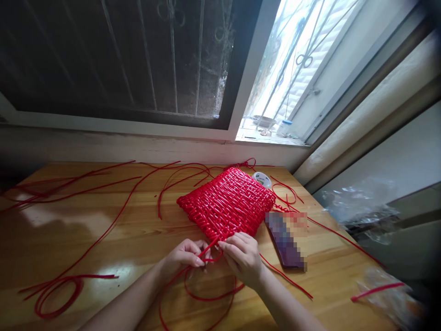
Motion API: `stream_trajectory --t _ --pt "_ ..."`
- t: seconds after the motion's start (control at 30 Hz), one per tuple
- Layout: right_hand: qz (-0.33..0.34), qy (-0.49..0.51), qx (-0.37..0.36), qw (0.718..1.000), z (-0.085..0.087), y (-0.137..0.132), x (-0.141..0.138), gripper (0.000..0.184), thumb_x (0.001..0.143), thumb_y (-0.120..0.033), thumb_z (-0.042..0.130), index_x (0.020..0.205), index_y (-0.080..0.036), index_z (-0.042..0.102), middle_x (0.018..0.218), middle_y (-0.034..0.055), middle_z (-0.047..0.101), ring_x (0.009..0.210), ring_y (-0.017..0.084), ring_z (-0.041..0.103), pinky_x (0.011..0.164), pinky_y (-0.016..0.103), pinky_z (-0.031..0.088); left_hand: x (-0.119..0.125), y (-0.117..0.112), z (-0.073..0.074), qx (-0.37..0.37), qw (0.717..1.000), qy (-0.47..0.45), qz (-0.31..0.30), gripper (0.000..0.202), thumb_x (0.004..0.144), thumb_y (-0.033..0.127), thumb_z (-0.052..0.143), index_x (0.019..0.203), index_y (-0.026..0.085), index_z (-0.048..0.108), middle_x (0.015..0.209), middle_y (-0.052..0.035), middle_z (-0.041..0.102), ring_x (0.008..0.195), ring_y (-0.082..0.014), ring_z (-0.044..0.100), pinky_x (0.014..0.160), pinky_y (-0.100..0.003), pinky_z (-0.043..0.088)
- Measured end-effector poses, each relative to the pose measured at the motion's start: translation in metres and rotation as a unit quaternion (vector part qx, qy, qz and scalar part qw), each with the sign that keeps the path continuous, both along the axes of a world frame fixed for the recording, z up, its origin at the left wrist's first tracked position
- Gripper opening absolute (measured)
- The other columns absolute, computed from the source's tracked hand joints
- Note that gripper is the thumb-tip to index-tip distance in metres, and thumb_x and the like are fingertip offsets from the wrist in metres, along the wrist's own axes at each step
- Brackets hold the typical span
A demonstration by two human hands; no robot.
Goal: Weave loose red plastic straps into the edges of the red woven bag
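While pinching one red strand (209, 247) in the left hand (188, 253), thumb laid over bent fingers, also holding the right hand (243, 254) closed, fingertips together, at the near corner of the woven piece (229, 202); cannot tell whether gripping strand, weave or both there. Count one woven piece, one coil (80, 287) at the front left, one white round item (262, 179) partly behind the weave, one dark flat object (282, 246), partly blurred out, to the right of the weave, and two crumples of clear plastic (370, 209) at the far right, with one short red strip (377, 291) over the nearer. Beyond, at the window, count one blue-lidded jar (284, 127) and one shallow dish (263, 121). Cannot count the loose strands (285, 276) exactly, with so many crossing on the wooden table (131, 253). Find the woven piece at the middle of the table, just beyond the hands, one corner turned toward them. Looks glossy, bright red, broad and four-sided, with flat strips crossing in tight rows. Shows a thicker, ridged near-left edge and white glints scattered over the top
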State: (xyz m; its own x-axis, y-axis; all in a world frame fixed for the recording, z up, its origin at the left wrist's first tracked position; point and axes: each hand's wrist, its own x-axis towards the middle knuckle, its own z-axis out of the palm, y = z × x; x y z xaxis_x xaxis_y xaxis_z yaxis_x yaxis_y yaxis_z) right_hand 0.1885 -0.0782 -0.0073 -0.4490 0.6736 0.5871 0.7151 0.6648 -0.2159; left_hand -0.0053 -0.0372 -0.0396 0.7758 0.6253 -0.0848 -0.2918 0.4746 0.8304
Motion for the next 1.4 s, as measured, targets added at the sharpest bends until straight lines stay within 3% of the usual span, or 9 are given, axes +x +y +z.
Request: stream_trajectory --t 0.13,0.3,0.43,0.6,0.8,1.07,1.2,1.4 --pt "-0.006 -0.013 -0.008 1.000 -0.006 0.002 0.002 0.020 0.079 -0.013 0.044 0.091 -0.019 0.058 0.065 0.0024 0.058 0.058 0.013 0.047 0.054 0.028 0.034 0.002 -0.002 0.008 0.044 0.997 0.046 0.034 0.010 0.056 0.011 0.061 0.046 0.015 0.062 0.094 -0.0043 0.061 0.096 -0.0202 0.048 0.087 -0.029 0.032" --pt "-0.034 0.000 -0.032 0.999 -0.004 0.003 0.002 0.017 0.079 -0.012 0.044 0.087 -0.018 0.058 0.064 0.0022 0.056 0.059 0.014 0.046 0.055 0.028 0.035 0.004 -0.006 0.014 0.040 0.997 0.049 0.037 0.013 0.061 0.013 0.060 0.048 0.014 0.064 0.113 -0.0057 0.057 0.101 -0.0217 0.049 0.090 -0.031 0.032" --pt "-0.049 0.047 -0.058 0.996 -0.002 0.001 0.003 0.019 0.077 -0.014 0.047 0.094 -0.018 0.054 0.072 0.0037 0.056 0.065 0.015 0.049 0.059 0.028 0.040 0.004 -0.007 0.014 0.017 0.998 0.054 0.026 0.016 0.062 0.015 0.060 0.047 0.015 0.065 0.112 -0.0078 0.058 0.102 -0.0246 0.049 0.080 -0.031 0.039" --pt "-0.036 0.061 -0.007 0.997 -0.007 -0.001 0.005 0.020 0.076 -0.010 0.049 0.093 -0.019 0.054 0.071 0.0033 0.057 0.064 0.014 0.048 0.060 0.028 0.040 0.006 -0.008 0.015 0.018 0.996 0.071 0.040 0.016 0.062 0.019 0.063 0.046 0.016 0.066 0.113 -0.0052 0.058 0.105 -0.0253 0.048 0.088 -0.033 0.036" --pt "-0.070 0.017 0.002 0.997 -0.009 0.002 0.002 0.016 0.076 -0.008 0.048 0.085 -0.017 0.058 0.065 0.0029 0.055 0.061 0.014 0.045 0.058 0.028 0.037 0.007 -0.010 0.017 0.104 0.989 0.083 0.065 0.018 0.066 0.023 0.061 0.052 0.016 0.069 0.120 -0.0057 0.054 0.112 -0.0279 0.043 0.097 -0.034 0.027" --pt "-0.048 -0.010 0.036 0.998 -0.010 -0.002 0.006 0.024 0.076 -0.010 0.051 0.098 -0.019 0.057 0.064 0.0016 0.055 0.060 0.014 0.044 0.057 0.029 0.035 0.007 -0.010 0.017 0.130 0.981 0.135 0.052 0.022 0.069 0.025 0.059 0.052 0.017 0.069 0.112 -0.0040 0.059 0.106 -0.0263 0.048 0.090 -0.031 0.034" --pt "-0.073 0.017 0.006 0.997 -0.010 -0.001 0.002 0.024 0.075 -0.008 0.050 0.096 -0.017 0.057 0.069 0.0036 0.055 0.066 0.015 0.046 0.062 0.030 0.039 0.006 -0.010 0.014 0.194 0.965 0.159 0.082 0.020 0.068 0.025 0.059 0.052 0.017 0.068 0.122 -0.0026 0.051 0.107 -0.0244 0.046 0.093 -0.030 0.031" --pt "-0.052 0.122 0.003 0.991 -0.003 -0.020 0.013 0.042 0.071 -0.002 0.047 0.110 -0.018 0.049 0.083 0.0066 0.055 0.076 0.017 0.049 0.069 0.034 0.042 0.005 -0.009 0.010 0.244 0.943 0.197 0.109 0.021 0.070 0.024 0.057 0.051 0.016 0.065 0.121 -0.0041 0.050 0.108 -0.0240 0.045 0.092 -0.030 0.032"
